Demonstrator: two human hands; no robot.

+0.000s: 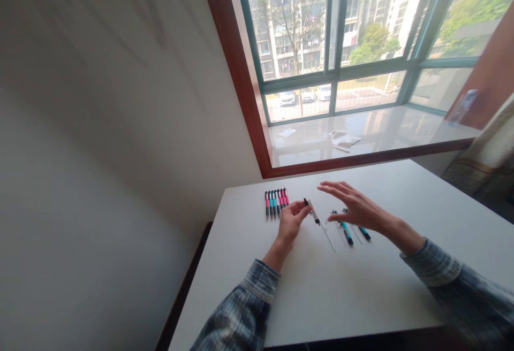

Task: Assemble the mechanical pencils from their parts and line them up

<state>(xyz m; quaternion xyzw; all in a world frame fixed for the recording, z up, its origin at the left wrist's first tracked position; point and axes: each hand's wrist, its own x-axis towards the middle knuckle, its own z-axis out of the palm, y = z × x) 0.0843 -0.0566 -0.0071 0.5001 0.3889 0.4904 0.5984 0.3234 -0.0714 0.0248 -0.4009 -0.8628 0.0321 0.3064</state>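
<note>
My left hand [292,222] pinches a pen [313,213] with black ends and a pale barrel near its top. A thin white refill [328,237] runs down from the pen's lower end; whether it is inside the pen or lying on the table I cannot tell. Open, with fingers spread, my right hand [357,206] hovers to the right of the pen. Below it lie a teal pen body [347,233], another teal body [364,233] and thin refills, partly hidden by the hand.
Several pens [276,204] in pink, teal and white stand in a row left of my left hand on the white table [317,297]. Behind the table, a windowsill [305,150] holds a crumpled cloth [343,139]. A curtain [488,163] hangs at the right.
</note>
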